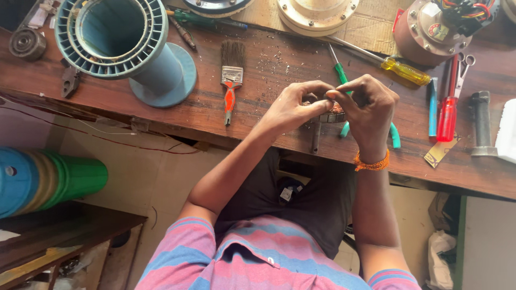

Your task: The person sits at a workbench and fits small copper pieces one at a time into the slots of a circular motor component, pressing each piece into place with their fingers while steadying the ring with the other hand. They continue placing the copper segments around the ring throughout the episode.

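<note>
Both of my hands meet over the front edge of the wooden workbench (161, 102). My left hand (293, 107) and my right hand (368, 107) pinch a small round metal part (333, 114) with copper-coloured winding between the fingertips. The part is mostly hidden by my fingers. An orange thread band sits on my right wrist (372, 162). A green-handled screwdriver (342, 80) lies on the bench just behind my hands.
A big blue-grey empty spool (121, 43) lies at left, a paintbrush with an orange handle (231, 80) beside it. Yellow (404, 71), red (447, 115) and blue (433, 110) handled tools, scissors (465, 64), a motor with wires (441, 27) at right. Coloured spools (48, 177) sit low left.
</note>
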